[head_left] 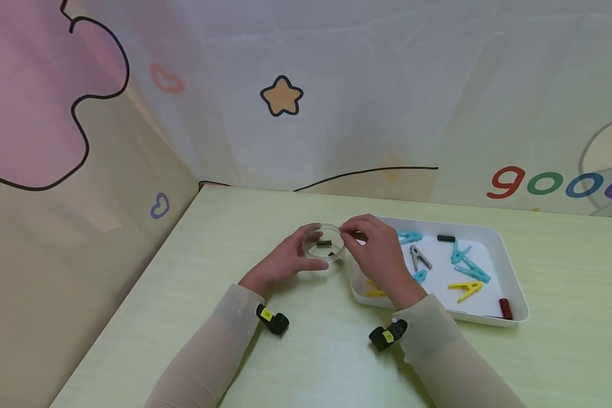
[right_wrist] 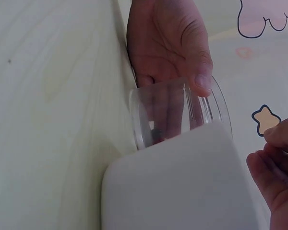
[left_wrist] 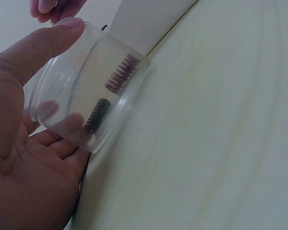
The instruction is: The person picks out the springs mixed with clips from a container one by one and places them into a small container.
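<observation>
My left hand [head_left: 292, 253] grips a clear round jar [head_left: 307, 249], thumb on the near side and fingers around the far side. Inside it lie a dark coil spring [left_wrist: 97, 116] and a reddish coil spring [left_wrist: 122, 74], seen through the wall in the left wrist view. My right hand [head_left: 379, 249] is beside the jar's rim, over the left part of a white tray [head_left: 512, 277]. Its fingers are curled, thumb and fingertips close together, and nothing shows between them in the right wrist view.
In the tray are several blue clips [head_left: 472, 271], a grey clip [head_left: 419, 258], yellow clips [head_left: 466, 288], a black spring [head_left: 446, 238] and a red spring [head_left: 505, 309]. The right forearm hides part of it. A printed cloth wall [head_left: 367, 113] rises behind the table [head_left: 306, 351].
</observation>
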Available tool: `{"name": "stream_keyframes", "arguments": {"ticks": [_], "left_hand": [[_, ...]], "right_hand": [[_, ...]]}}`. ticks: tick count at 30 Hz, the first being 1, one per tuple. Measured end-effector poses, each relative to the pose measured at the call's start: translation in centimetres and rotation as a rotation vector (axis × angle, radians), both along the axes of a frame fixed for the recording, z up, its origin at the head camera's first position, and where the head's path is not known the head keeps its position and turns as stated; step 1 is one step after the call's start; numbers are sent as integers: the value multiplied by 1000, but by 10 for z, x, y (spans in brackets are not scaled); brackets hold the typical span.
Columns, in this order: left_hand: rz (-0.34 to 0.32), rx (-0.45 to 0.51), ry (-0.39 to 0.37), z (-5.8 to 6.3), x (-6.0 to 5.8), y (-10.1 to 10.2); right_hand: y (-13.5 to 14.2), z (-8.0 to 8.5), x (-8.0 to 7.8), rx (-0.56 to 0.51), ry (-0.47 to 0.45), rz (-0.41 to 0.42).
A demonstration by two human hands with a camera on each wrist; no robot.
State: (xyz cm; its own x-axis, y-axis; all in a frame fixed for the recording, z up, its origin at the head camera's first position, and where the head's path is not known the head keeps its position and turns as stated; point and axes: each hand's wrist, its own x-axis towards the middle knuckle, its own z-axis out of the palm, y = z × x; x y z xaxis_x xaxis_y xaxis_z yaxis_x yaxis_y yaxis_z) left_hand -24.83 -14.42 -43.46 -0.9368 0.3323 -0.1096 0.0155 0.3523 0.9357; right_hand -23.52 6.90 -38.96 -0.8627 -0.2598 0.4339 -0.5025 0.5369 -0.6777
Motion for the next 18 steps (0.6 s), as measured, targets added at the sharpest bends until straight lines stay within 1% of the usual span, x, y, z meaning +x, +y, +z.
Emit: {"name": "stream_keyframes", "arguments": {"ticks": [10,18], "left_hand": [[-11,-7,1,-2,-2,-1],[-19,-4,5,-1,-1,-1]], "right_hand": [[6,0,-6,47,-36,-54],[9,3,-6,33,-78,-67]]}}
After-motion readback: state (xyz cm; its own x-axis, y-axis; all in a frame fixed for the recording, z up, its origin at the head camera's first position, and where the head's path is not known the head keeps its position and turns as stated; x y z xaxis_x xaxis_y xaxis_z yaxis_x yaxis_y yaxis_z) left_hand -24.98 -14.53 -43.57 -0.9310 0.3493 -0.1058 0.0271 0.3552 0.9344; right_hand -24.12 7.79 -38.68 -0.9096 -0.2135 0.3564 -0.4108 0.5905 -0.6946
